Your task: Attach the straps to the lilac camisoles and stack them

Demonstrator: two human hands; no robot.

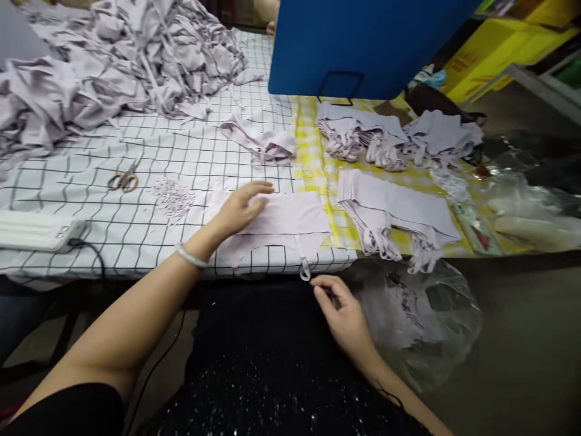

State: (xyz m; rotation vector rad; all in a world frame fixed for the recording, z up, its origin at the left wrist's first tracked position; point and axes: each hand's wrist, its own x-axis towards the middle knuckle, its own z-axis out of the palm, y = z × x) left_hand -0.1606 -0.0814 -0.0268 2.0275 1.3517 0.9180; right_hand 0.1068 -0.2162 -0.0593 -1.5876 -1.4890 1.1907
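A pale pink-lilac camisole-like garment (295, 212) lies flat near the table's front edge. My left hand (240, 209) rests over its left part, fingers spread and thumb apart. From the garment's lower edge a thin strap (304, 266) hangs over the table edge, ending in a small loop. Right by that loop is my right hand (340, 309), its fingers curled and the thumb close to the index finger. Whether the fingertips touch the strap or hold anything small cannot be made out.
A large heap of similar fabric (172, 54) covers the back left. Scissors (123, 180), small fabric snippets (173, 198) and a white power bank (40, 231) with a cable lie left. Stacked garments (399, 206) sit right, above a clear plastic bag (422, 321). A blue board (349, 48) stands behind.
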